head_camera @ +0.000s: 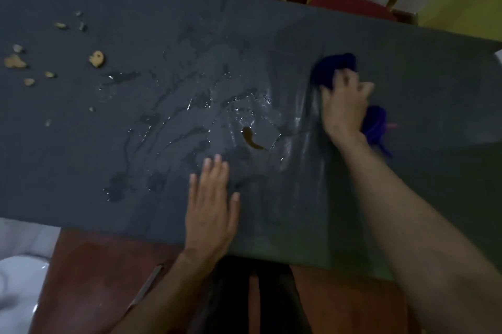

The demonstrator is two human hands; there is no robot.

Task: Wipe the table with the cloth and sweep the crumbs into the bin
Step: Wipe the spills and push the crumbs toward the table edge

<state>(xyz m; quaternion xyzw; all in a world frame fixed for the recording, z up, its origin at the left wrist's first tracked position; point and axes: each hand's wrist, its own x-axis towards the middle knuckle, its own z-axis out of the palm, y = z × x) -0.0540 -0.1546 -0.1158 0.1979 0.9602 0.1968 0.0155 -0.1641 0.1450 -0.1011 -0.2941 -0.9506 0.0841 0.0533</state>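
- Right hand [343, 105] is out over the right side of the dark grey tabletop [271, 29], its fingers curled down into a bunched blue cloth [335, 69] and gripping it against the surface.
- The cloth pokes out both beyond the fingertips and behind the wrist.
- Left hand [210, 207] lies flat near the front edge, fingers straight and together, pressing the tabletop and holding nothing.
- Between the hands sits a small brown smear [251, 139], with wet streaks [190, 105] glinting across the middle.
- Far left, well apart from the cloth, the crumbs [96, 58] lie scattered in tan bits.
- Beyond the far edge, a red chair [350, 6] with gold legs.
- No writing or label can be read anywhere.
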